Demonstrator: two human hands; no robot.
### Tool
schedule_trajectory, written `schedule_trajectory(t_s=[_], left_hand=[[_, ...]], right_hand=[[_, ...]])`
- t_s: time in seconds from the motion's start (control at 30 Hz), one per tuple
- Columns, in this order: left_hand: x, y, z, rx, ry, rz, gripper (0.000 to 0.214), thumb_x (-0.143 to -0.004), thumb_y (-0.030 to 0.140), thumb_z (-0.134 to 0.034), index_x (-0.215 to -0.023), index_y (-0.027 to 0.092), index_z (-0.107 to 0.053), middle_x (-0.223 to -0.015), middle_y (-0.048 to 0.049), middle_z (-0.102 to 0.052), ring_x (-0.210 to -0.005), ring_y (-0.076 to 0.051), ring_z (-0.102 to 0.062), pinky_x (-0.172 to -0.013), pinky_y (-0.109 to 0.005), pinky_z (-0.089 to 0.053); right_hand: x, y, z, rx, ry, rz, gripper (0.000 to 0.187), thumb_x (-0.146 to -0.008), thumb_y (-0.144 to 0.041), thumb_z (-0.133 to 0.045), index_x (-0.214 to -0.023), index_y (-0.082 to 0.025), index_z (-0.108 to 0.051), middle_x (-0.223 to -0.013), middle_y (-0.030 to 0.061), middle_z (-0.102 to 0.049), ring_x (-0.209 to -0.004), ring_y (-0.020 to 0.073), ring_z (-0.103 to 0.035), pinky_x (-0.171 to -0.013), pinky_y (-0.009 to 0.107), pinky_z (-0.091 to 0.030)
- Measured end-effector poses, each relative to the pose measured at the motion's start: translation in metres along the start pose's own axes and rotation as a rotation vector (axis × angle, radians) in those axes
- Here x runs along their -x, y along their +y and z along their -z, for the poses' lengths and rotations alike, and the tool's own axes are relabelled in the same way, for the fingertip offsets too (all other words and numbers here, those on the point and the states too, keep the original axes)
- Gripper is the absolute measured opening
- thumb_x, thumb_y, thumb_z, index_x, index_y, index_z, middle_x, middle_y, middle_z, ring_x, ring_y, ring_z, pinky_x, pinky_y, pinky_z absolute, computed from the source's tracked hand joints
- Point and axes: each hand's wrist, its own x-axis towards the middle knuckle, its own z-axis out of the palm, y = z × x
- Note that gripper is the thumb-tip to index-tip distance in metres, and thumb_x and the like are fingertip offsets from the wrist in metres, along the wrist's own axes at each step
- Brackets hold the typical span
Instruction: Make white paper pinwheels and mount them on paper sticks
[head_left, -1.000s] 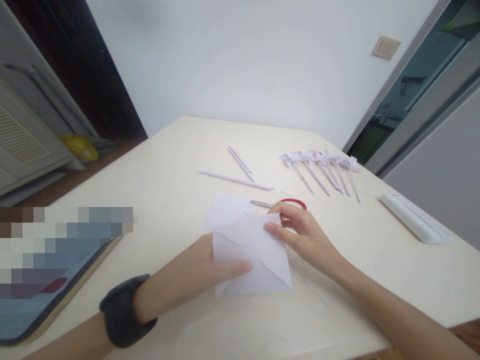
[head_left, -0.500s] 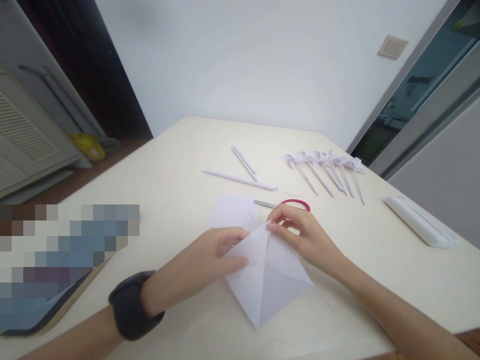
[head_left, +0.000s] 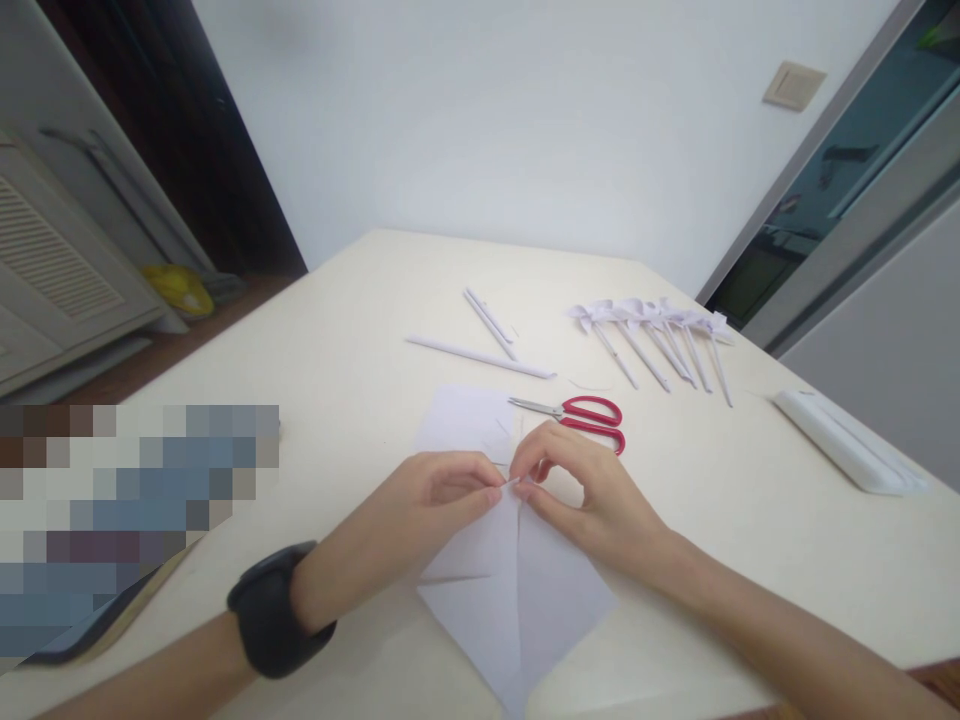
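Note:
A white paper square (head_left: 559, 590), slit from its edges toward the middle, lies turned like a diamond in front of me. My left hand (head_left: 454, 495), with a black band on the wrist, pinches the paper's far part between thumb and fingers. Right beside it, my right hand (head_left: 581, 485) also pinches the paper, the fingertips of both hands almost touching. Just past my right hand lie red-handled scissors (head_left: 592, 408), their blades pointing left. Another white sheet (head_left: 461, 415) rests flat beyond my left hand.
Several paper pinwheels (head_left: 637, 320) on rolled sticks lie in a row at the back right. Loose rolled paper sticks (head_left: 480, 358) lie at the back middle. A white packet (head_left: 844, 440) sits near the right edge. The wall (head_left: 487, 120) bounds the table (head_left: 315, 350) behind.
Both hands have come together and moved slightly nearer me, lowering the lifted paper corner. The paper now lies flatter with a slit showing on its left. More of the scissors is visible.

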Motion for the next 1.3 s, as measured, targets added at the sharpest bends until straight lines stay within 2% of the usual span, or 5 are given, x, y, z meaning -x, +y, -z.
schedule_trajectory(t_s=[0.3,0.7,0.93,1.3], left_hand=[[0.002,0.008,-0.001,0.027,0.034,-0.011,0.019,-0.084,0.032,-0.053,-0.072,0.02,-0.063,-0.069,0.0027,-0.058,-0.064,-0.013,-0.052,-0.056,-0.021,-0.04],[0.003,0.013,-0.003,0.137,0.0,-0.002,0.017,-0.083,0.029,-0.055,-0.071,0.019,-0.062,-0.068,0.0043,-0.054,-0.064,-0.01,-0.049,-0.056,-0.018,-0.038],[0.006,0.021,-0.004,0.163,-0.001,0.048,0.019,-0.083,0.032,-0.055,-0.073,0.018,-0.064,-0.068,0.0032,-0.058,-0.064,-0.011,-0.051,-0.055,-0.019,-0.039],[0.005,0.015,-0.004,0.151,0.001,0.054,0.015,-0.081,0.033,-0.058,-0.076,0.02,-0.065,-0.07,0.0027,-0.063,-0.065,-0.012,-0.056,-0.057,-0.021,-0.042]], right_hand=[[0.001,-0.001,0.0,0.011,0.067,0.114,0.006,-0.081,-0.009,-0.056,-0.084,-0.014,-0.055,-0.084,0.0032,-0.056,-0.081,0.0126,-0.053,-0.073,0.026,-0.045],[0.003,0.0,0.002,0.049,0.085,0.245,0.007,-0.084,-0.013,-0.056,-0.088,-0.014,-0.061,-0.088,0.0056,-0.058,-0.084,0.0131,-0.056,-0.075,0.026,-0.048],[0.003,0.002,0.005,0.207,0.09,0.334,0.012,-0.084,-0.01,-0.053,-0.088,-0.017,-0.062,-0.089,0.0064,-0.058,-0.08,0.014,-0.055,-0.068,0.028,-0.047],[0.003,0.007,0.009,0.384,0.055,0.433,0.021,-0.082,-0.005,-0.049,-0.095,-0.016,-0.062,-0.093,0.008,-0.06,-0.08,0.015,-0.054,-0.067,0.03,-0.045]])
